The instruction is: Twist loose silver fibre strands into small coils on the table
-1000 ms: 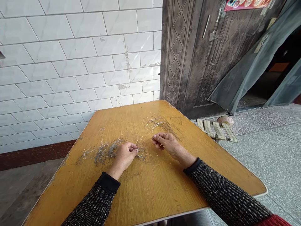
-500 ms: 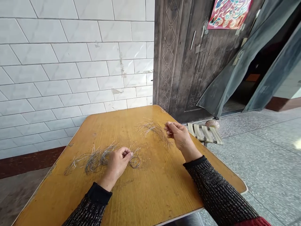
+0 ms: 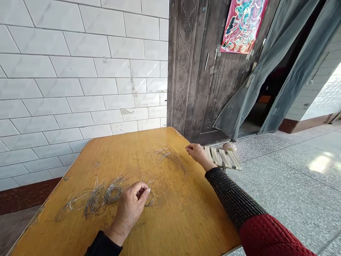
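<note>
My left hand [image 3: 132, 202] is closed in a pinch above the wooden table [image 3: 181, 220], thumb against forefinger, on thin wire. A small wire coil [image 3: 150, 200] shows just beyond the thumb, with loose ends sticking up past the fingers. To the left of this hand lie several tangled wire coils [image 3: 113, 192]. My right hand [image 3: 196, 153] is over the table's right edge, its fingertips pressed together; whatever they pinch is too fine to make out. Left of it lies a loose spread of thin, partly straight wires [image 3: 170, 156].
A white tiled wall [image 3: 87, 81] stands behind the table, with a dark carved door [image 3: 197, 89] to its right. A low strap-seated stool [image 3: 222, 158] sits beside the table's right edge. Grey curtains [image 3: 247, 85] hang in the doorway.
My right hand has moved away to the far right, its arm stretched out farther. My left hand keeps its pinch beside the small coil. The camera view has tilted up and turned slightly right.
</note>
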`<state>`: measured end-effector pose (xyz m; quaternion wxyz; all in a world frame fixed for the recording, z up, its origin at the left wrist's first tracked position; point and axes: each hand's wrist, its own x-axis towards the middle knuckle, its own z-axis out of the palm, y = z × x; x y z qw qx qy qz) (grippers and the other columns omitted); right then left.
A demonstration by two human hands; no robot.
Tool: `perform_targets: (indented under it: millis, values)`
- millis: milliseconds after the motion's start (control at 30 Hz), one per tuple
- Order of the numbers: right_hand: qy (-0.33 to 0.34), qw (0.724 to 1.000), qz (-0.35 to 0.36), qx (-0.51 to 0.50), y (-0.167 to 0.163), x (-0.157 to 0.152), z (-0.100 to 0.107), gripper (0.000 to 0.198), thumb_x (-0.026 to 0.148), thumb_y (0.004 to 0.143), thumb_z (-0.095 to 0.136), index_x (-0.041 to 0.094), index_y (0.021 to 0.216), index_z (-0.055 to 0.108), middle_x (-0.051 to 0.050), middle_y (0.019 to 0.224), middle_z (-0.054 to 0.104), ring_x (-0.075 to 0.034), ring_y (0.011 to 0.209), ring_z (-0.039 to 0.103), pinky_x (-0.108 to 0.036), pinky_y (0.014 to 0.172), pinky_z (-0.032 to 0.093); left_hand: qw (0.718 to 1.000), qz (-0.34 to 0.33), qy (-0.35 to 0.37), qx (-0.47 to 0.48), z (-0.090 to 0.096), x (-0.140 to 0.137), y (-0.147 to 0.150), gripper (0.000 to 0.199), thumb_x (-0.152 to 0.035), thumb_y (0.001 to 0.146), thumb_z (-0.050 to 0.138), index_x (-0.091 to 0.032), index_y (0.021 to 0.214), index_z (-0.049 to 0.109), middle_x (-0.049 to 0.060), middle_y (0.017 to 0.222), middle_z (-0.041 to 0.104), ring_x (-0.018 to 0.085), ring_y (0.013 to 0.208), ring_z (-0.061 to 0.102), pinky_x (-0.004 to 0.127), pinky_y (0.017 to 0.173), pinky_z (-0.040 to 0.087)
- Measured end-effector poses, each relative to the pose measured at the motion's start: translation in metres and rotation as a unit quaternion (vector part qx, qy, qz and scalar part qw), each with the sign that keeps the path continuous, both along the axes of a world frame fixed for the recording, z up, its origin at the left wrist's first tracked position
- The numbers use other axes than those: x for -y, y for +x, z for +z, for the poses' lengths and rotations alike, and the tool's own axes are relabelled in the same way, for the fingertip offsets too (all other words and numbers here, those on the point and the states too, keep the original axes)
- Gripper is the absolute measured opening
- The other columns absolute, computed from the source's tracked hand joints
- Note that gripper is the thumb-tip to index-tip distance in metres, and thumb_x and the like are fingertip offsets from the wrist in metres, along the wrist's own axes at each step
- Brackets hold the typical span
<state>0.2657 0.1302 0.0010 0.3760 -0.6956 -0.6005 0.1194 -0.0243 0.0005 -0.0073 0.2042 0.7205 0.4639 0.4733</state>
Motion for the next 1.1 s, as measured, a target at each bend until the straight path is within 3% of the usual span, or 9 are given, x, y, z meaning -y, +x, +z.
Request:
perform_targets:
  millis: [167, 400, 733, 1100]
  values:
    - [-0.063, 0.989, 0.000, 0.133, -0.017, 0.003, -0.014, 0.016, 0.022, 0.079, 0.050, 0.018, 0.082, 0.066, -0.006, 0.085, 0.066, -0.018, 0.079, 0.061, -0.024, 0.062, 0.038, 0.994, 0.004, 0.038, -0.105, -0.004, 0.003, 0.001, 0.017, -0.024, 0.078, 0.049, -0.018, 0.062, 0.054, -0.003, 0.052, 0.049, 0.010, 0.047, 0.042, 0.020, 0.047, 0.032]
    - [-0.105, 0.963, 0.006, 0.246, -0.026, 0.010, -0.016, 0.018, 0.025, 0.082, 0.048, 0.018, 0.084, 0.064, -0.010, 0.099, 0.062, -0.021, 0.085, 0.062, -0.027, 0.066, 0.039, 0.991, 0.000, 0.035, -0.132, -0.007, 0.004, 0.003, 0.018, -0.024, 0.080, 0.045, -0.018, 0.063, 0.052, -0.003, 0.054, 0.049, 0.010, 0.048, 0.043, 0.019, 0.048, 0.035]
    - [-0.081, 0.969, -0.037, 0.232, -0.025, 0.015, -0.013, 0.022, 0.023, 0.085, 0.039, 0.018, 0.092, 0.059, -0.009, 0.086, 0.064, -0.018, 0.074, 0.061, -0.024, 0.057, 0.032, 0.994, 0.003, -0.007, -0.113, -0.007, 0.002, 0.003, 0.019, -0.027, 0.078, 0.045, -0.018, 0.063, 0.053, -0.003, 0.054, 0.048, 0.010, 0.048, 0.043, 0.019, 0.047, 0.035]
    - [-0.039, 0.980, -0.022, 0.193, -0.021, 0.018, -0.012, 0.025, 0.030, 0.088, 0.038, 0.019, 0.088, 0.061, -0.004, 0.077, 0.065, -0.014, 0.069, 0.057, -0.022, 0.054, 0.027, 0.996, -0.008, -0.022, -0.090, -0.005, 0.003, 0.005, 0.020, -0.027, 0.077, 0.046, -0.018, 0.060, 0.051, -0.003, 0.051, 0.047, 0.010, 0.046, 0.042, 0.019, 0.046, 0.034]
